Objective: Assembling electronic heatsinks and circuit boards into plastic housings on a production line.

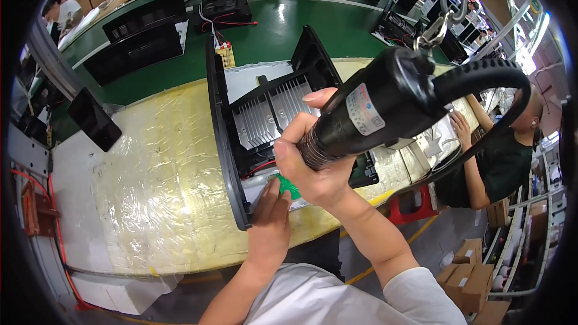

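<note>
Evidently for steadiness, green circuit board [290, 187] is touched by left hand [271, 212], pinch unclear; suspended electric screwdriver [374, 114] is encircled by right hand [322, 176], fingers curled closed.

Bench [280, 21]: green top
Padded mat [162, 180]: yellowish, film-wrapped, on bench
On mat: open black plastic housing [224, 144]
Green rear: black fan unit [220, 6], black casing [135, 53]

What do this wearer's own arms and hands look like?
The left hand and right hand are bare, with no gloves, watch or bracelet visible. A short, plain white sleeve shows on the right arm, matching the shirt.
</note>
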### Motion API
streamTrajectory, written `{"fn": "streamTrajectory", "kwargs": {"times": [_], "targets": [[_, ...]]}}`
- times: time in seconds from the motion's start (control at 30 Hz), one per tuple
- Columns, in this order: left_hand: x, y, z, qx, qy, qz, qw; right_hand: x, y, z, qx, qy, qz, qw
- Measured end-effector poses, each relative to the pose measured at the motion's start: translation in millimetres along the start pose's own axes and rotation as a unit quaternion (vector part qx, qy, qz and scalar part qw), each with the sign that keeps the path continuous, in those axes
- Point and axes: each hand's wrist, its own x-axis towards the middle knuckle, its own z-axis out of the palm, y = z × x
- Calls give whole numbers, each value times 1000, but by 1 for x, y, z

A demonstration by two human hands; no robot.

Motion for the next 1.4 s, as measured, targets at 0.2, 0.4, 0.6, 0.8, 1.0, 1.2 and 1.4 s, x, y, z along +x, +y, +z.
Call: {"fn": "streamTrajectory", "kwargs": {"times": [0.2, 0.4, 0.6, 0.8, 1.0, 1.2, 1.4], "targets": [[-4, -10, -13, -22, -11, -15, 1000, 9, -3, 7, -86, 44, -57, 994], [-9, -23, -32, 19, 30, 11, 999, 21, -86, -73, 88, 135, -157, 974], [-5, -25, -40, 55, 21, 62, 996, 28, -45, -151, -167, 291, -132, 933], [-10, -23, -47, 88, -30, 89, 992, 30, -34, -151, -142, 243, -57, 958], [-3, 2, -42, 120, -55, 76, 988, 12, -93, -138, -19, 188, -64, 980], [-2, 6, -32, 129, -31, 75, 988, 3, -111, -90, 71, -3, -86, 994], [-1, 18, -23, 119, -20, 60, 991, -14, -71, -53, -55, -98, 55, 992]]}}
